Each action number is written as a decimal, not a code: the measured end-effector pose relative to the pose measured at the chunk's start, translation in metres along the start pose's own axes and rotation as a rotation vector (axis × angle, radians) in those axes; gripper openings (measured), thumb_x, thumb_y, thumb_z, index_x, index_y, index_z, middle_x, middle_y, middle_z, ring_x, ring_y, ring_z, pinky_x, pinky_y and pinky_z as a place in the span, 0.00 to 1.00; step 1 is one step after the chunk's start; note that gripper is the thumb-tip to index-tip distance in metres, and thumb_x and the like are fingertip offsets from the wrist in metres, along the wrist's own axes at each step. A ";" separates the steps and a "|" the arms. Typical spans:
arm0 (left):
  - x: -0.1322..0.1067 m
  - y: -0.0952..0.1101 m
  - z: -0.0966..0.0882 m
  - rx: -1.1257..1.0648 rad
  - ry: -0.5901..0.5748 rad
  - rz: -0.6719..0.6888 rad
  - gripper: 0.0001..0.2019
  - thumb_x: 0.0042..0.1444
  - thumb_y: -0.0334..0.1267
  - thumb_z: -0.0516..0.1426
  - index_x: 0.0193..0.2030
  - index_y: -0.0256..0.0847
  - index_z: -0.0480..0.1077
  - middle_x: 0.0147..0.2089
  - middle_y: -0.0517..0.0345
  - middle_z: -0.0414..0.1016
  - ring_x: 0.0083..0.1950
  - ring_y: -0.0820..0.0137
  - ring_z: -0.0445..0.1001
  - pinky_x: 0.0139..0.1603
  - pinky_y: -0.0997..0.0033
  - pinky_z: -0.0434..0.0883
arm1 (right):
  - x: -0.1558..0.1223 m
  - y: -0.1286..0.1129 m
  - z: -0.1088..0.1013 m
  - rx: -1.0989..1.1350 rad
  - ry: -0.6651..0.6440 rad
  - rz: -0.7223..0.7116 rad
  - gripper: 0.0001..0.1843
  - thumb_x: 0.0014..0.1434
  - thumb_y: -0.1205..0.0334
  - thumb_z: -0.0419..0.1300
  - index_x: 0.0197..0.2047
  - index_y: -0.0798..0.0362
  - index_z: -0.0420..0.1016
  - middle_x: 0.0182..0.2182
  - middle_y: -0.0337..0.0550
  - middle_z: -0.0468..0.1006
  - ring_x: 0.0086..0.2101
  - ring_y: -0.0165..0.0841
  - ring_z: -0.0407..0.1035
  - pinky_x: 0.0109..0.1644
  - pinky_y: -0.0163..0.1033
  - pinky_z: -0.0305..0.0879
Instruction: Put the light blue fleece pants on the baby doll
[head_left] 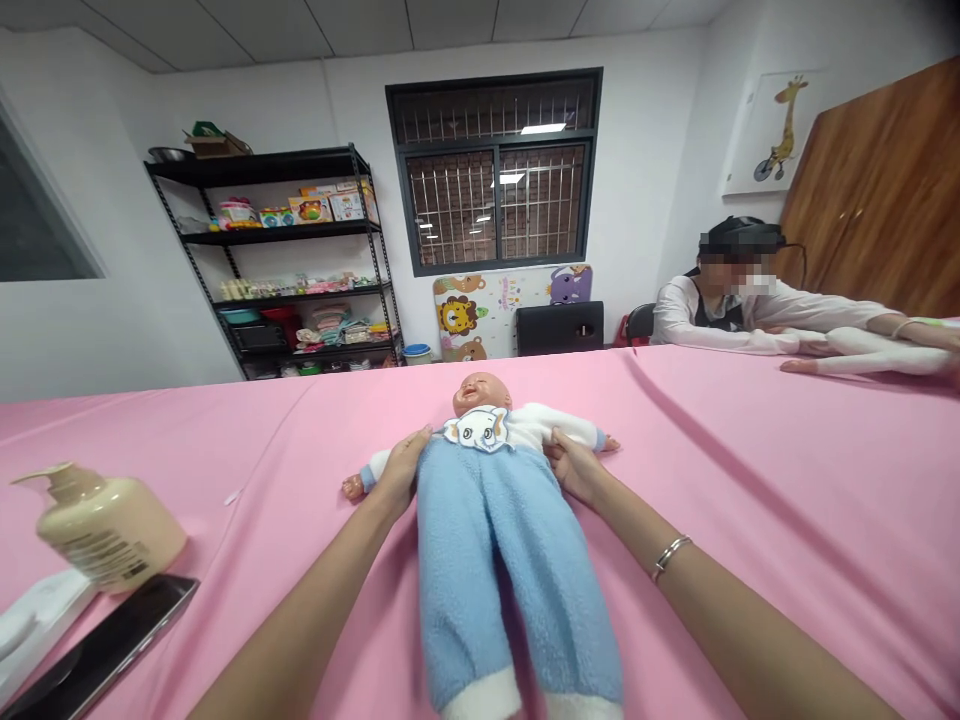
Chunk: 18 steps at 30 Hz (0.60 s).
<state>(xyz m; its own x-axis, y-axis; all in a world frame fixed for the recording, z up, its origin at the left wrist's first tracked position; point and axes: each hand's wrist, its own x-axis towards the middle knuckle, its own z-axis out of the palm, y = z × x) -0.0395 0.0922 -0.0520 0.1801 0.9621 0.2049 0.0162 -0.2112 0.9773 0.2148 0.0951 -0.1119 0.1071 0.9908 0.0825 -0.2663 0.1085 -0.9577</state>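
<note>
Pale blue fleece and white cloth form the clothing [525, 560] of the doll [491, 500], which lies face up on the pink-covered tabletop [720, 580], directly before me, head at the far end and legs toward me. An animal-faced bib [481, 430] lies across its chest. My left hand [405, 462] rests against the doll's side at waist level, near its sleeve; the fingers are partly hidden, so I cannot tell how far they are closed. My right hand [574, 466] is clamped on the doll at the opposite side of the waist, thumb uppermost; a silver bracelet [670, 557] encircles that forearm. Well to the left of the doll, a beige pump bottle [116, 530] leans over, near a dark phone [112, 645] and a white object [37, 630]. Well to the right of the doll, another person [709, 310] reaches along the tabletop over white-clad limbs [874, 352]. Beyond the doll stand black shelves [277, 235] to the left and a barred window [499, 200] behind its head.
</note>
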 end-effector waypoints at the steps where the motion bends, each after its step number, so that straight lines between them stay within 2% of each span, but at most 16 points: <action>1: 0.000 -0.003 0.000 0.031 -0.021 -0.031 0.20 0.46 0.55 0.56 0.31 0.36 0.68 0.28 0.59 0.68 0.30 0.71 0.63 0.32 0.74 0.61 | -0.001 -0.001 0.000 -0.017 0.003 0.038 0.18 0.53 0.45 0.52 0.30 0.53 0.64 0.24 0.44 0.70 0.25 0.32 0.67 0.27 0.37 0.66; 4: 0.002 -0.016 -0.002 0.177 -0.137 -0.090 0.20 0.43 0.54 0.59 0.27 0.36 0.64 0.25 0.63 0.63 0.27 0.74 0.61 0.28 0.76 0.59 | -0.011 -0.007 0.000 -0.099 -0.016 0.142 0.19 0.51 0.44 0.55 0.27 0.53 0.62 0.18 0.36 0.63 0.19 0.25 0.56 0.19 0.31 0.53; 7: 0.003 -0.023 -0.004 0.160 -0.115 -0.061 0.20 0.42 0.53 0.60 0.27 0.38 0.60 0.26 0.64 0.61 0.27 0.75 0.60 0.27 0.77 0.58 | -0.024 -0.019 -0.002 -0.218 -0.146 0.159 0.22 0.48 0.42 0.58 0.24 0.53 0.61 0.15 0.31 0.56 0.18 0.23 0.47 0.20 0.31 0.45; 12: 0.003 -0.023 -0.006 0.044 -0.080 -0.055 0.22 0.41 0.51 0.61 0.36 0.37 0.63 0.33 0.59 0.67 0.35 0.71 0.66 0.35 0.75 0.63 | -0.033 -0.040 -0.011 -0.229 -0.333 0.238 0.22 0.47 0.42 0.59 0.24 0.54 0.64 0.18 0.33 0.60 0.21 0.24 0.50 0.24 0.31 0.49; 15: 0.005 -0.022 -0.011 0.124 -0.100 -0.034 0.21 0.43 0.53 0.60 0.33 0.37 0.64 0.31 0.59 0.66 0.33 0.71 0.65 0.34 0.75 0.62 | -0.029 -0.044 -0.020 -0.238 -0.417 0.186 0.22 0.46 0.43 0.61 0.24 0.55 0.63 0.20 0.33 0.60 0.23 0.24 0.51 0.28 0.31 0.50; 18: 0.007 -0.023 -0.017 0.318 -0.192 0.046 0.20 0.44 0.55 0.57 0.27 0.37 0.63 0.27 0.62 0.63 0.28 0.73 0.60 0.29 0.76 0.58 | -0.023 -0.037 -0.026 -0.324 -0.297 0.041 0.24 0.44 0.44 0.62 0.22 0.55 0.59 0.20 0.33 0.56 0.24 0.24 0.49 0.28 0.31 0.46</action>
<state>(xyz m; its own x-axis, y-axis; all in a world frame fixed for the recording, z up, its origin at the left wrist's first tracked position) -0.0555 0.1064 -0.0727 0.3687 0.9066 0.2053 0.3028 -0.3259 0.8956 0.2472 0.0658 -0.0853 -0.1894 0.9792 0.0729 0.0546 0.0846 -0.9949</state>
